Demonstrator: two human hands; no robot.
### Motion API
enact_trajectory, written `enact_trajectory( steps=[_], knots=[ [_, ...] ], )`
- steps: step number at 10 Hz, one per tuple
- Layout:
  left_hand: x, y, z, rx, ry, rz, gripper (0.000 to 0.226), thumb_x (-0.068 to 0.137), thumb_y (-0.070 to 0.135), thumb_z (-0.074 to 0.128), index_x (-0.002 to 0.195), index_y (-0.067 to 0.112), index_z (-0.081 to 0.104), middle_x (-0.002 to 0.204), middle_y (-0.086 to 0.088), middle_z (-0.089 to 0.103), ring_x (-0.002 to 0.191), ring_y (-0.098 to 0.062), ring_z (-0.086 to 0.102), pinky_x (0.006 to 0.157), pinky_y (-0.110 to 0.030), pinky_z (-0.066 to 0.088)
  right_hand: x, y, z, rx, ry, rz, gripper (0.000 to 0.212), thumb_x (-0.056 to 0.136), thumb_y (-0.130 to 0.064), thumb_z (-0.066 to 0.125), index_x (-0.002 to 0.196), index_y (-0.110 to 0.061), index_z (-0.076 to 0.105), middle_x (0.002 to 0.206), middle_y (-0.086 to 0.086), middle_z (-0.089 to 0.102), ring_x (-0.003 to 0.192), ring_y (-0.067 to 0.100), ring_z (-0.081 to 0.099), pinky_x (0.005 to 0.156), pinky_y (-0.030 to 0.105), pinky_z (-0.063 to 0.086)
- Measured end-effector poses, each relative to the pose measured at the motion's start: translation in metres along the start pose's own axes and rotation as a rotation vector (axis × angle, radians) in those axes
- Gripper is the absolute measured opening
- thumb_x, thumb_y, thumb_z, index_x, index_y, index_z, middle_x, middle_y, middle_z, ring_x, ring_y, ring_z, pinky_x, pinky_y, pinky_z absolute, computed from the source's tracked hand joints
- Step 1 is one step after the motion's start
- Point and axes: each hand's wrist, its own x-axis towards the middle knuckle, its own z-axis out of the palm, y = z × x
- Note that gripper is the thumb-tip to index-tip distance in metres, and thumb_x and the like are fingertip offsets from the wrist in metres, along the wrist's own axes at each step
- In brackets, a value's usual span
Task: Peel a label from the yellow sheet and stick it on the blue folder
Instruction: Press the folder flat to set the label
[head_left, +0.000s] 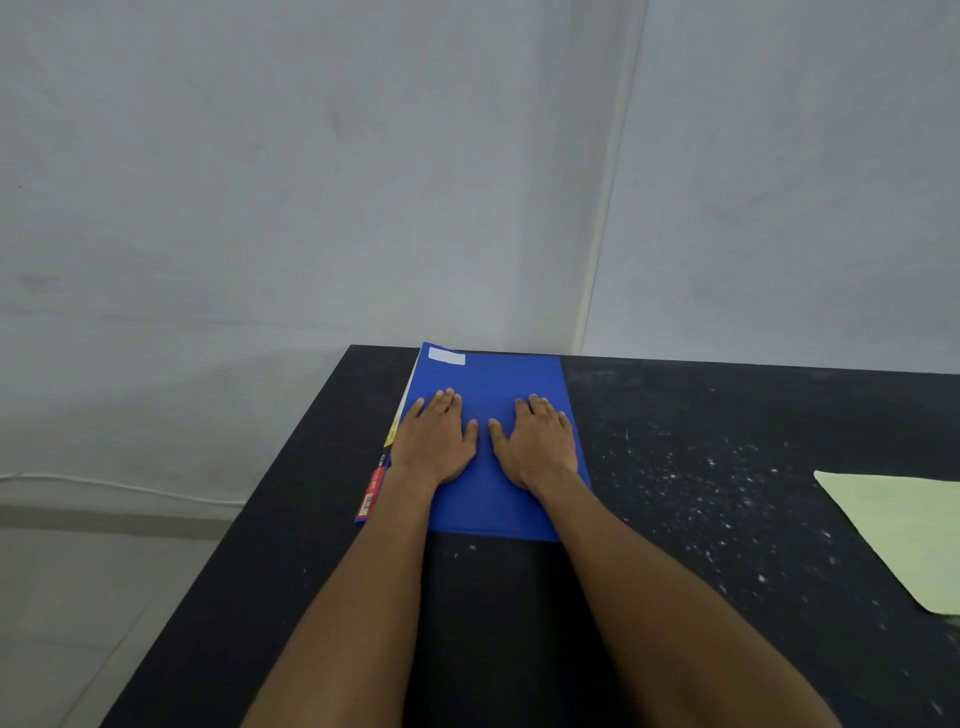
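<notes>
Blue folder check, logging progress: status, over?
Left hand and right hand flat, open on blue folder. White label on its far-left corner. Yellow sheet apart, right. Nothing obstructing.

Smooth matt blue folder (498, 509), white paper label (446, 356), pale yellow sheet (904, 535), matt black speckled counter (727, 519).

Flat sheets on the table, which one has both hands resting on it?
The blue folder, under the left hand and right hand; the pale yellow sheet lies untouched.

My hands cover part of the blue folder (488, 374); the yellow sheet (904, 530) is cut off at the right edge.
</notes>
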Motion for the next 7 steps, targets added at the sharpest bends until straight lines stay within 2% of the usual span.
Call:
enact_trajectory(
  steps=[7],
  knots=[
    [0.0074, -0.0015, 0.0003, 0.013, -0.013, 0.001, 0.064, 0.104, 0.043, 0.029, 0.156, 0.006, 0.024, 0.164, -0.008, 0.025, 0.153, -0.019, 0.018, 0.125, -0.038, 0.012, 0.0063, -0.001, -0.0001, -0.016, -0.02, 0.006, 0.071, 0.098, -0.054, 0.031, 0.152, -0.008, 0.026, 0.162, 0.012, 0.022, 0.151, 0.026, 0.016, 0.124, 0.045, 0.013]
  ],
)
